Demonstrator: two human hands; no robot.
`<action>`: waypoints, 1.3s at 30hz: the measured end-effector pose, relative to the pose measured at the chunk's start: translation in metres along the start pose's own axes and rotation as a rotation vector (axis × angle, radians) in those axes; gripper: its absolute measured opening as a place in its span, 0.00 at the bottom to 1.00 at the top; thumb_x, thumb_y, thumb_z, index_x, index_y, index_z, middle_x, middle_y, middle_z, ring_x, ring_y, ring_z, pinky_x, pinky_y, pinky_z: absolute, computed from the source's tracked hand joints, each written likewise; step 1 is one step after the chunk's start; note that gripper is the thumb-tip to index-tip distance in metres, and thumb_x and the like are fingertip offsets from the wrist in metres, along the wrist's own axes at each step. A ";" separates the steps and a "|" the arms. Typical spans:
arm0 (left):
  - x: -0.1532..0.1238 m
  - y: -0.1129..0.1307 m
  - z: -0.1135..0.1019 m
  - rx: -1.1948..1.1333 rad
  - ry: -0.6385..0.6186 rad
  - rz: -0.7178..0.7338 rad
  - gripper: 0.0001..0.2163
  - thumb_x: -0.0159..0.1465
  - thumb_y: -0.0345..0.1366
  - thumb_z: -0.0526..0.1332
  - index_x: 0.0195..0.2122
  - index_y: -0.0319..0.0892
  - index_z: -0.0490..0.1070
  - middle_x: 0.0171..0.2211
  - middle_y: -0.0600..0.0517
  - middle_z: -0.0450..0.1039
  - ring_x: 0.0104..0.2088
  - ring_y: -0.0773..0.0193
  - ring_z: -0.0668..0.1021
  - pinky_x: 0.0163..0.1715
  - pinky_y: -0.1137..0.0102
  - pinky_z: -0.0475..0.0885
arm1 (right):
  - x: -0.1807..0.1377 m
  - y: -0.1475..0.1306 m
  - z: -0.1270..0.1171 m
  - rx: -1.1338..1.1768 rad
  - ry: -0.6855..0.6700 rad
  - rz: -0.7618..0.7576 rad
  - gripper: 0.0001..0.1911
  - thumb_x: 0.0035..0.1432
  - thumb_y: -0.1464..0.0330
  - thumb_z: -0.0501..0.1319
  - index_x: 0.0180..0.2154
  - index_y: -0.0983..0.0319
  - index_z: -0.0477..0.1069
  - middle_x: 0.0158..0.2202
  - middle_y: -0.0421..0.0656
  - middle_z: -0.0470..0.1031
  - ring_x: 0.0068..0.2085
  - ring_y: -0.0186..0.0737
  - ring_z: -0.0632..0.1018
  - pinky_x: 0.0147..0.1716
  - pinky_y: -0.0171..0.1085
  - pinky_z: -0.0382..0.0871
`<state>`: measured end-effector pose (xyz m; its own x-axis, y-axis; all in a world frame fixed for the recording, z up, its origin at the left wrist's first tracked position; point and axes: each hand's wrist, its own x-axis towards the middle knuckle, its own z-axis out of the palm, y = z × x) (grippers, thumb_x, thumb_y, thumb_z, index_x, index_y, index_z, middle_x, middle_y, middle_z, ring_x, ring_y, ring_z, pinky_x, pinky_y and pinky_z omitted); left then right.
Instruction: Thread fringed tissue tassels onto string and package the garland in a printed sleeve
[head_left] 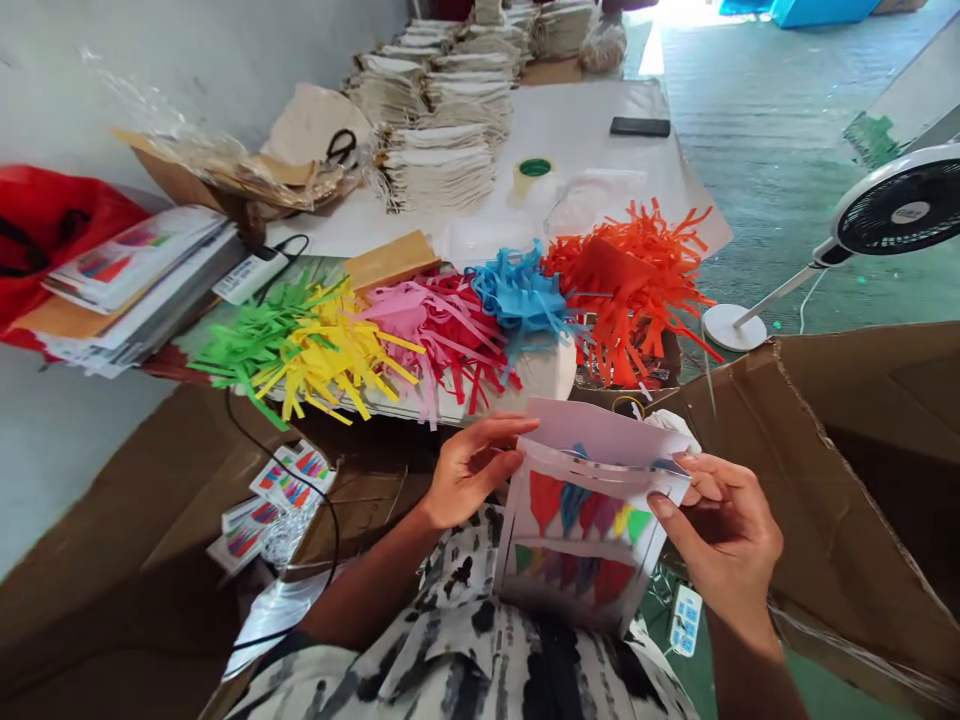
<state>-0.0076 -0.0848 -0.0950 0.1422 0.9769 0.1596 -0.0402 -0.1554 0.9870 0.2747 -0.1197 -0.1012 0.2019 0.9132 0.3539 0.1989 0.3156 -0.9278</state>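
A clear plastic bag [574,525] with a printed card showing rows of coloured pennants is held over my lap. Its mouth is at the top, where a pale lilac flap [600,428] stands up behind a shiny strip. My left hand [474,468] pinches the upper left corner, thumb in front. My right hand [724,525] grips the upper right edge, thumb in front and fingers partly hidden behind. On the table edge beyond lie fringed bundles in green [259,330], yellow [337,350], pink [420,325], red [476,340], blue [525,290] and orange [622,285].
Stacks of off-white cloth pieces [439,165] stand at the back, near a tape roll [534,172], scissors [341,147] and a black phone-like object [640,127]. A fan [900,212] stands right. Open cardboard boxes [847,470] flank me; the left box holds packed cards [292,478].
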 end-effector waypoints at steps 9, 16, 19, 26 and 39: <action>0.010 0.002 0.002 -0.041 0.147 0.049 0.08 0.65 0.44 0.72 0.35 0.46 0.87 0.49 0.44 0.83 0.48 0.54 0.85 0.50 0.63 0.79 | 0.007 -0.001 -0.005 -0.014 -0.133 -0.091 0.15 0.61 0.69 0.70 0.50 0.55 0.80 0.43 0.45 0.81 0.41 0.42 0.81 0.32 0.37 0.77; 0.019 0.001 0.014 -0.116 0.224 0.034 0.07 0.58 0.36 0.79 0.36 0.46 0.85 0.38 0.48 0.85 0.41 0.58 0.86 0.44 0.67 0.81 | 0.017 0.001 -0.002 -0.043 -0.029 -0.201 0.07 0.59 0.73 0.71 0.38 0.55 0.81 0.36 0.44 0.83 0.46 0.50 0.84 0.42 0.47 0.80; 0.022 -0.001 0.015 -0.214 0.201 0.000 0.19 0.59 0.35 0.78 0.51 0.51 0.82 0.36 0.52 0.83 0.39 0.60 0.86 0.44 0.66 0.81 | 0.019 0.003 -0.002 -0.004 -0.002 -0.205 0.11 0.56 0.74 0.73 0.40 0.55 0.80 0.37 0.42 0.84 0.42 0.47 0.85 0.41 0.48 0.81; 0.028 0.006 0.015 -0.107 0.032 0.042 0.04 0.64 0.38 0.75 0.38 0.47 0.88 0.40 0.47 0.79 0.42 0.62 0.81 0.44 0.69 0.77 | 0.028 -0.011 -0.005 -0.099 -0.100 -0.207 0.11 0.62 0.72 0.70 0.43 0.51 0.84 0.37 0.41 0.85 0.39 0.45 0.83 0.37 0.44 0.76; 0.024 0.022 0.020 -0.105 -0.042 -0.015 0.02 0.64 0.35 0.74 0.38 0.46 0.87 0.42 0.47 0.83 0.44 0.59 0.85 0.46 0.67 0.80 | 0.023 -0.023 0.003 0.111 -0.036 0.090 0.03 0.62 0.70 0.69 0.35 0.56 0.80 0.34 0.41 0.74 0.42 0.43 0.76 0.38 0.41 0.68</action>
<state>0.0145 -0.0677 -0.0690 0.1846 0.9717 0.1472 -0.1409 -0.1221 0.9825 0.2720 -0.1049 -0.0715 0.1796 0.9471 0.2661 0.0736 0.2568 -0.9637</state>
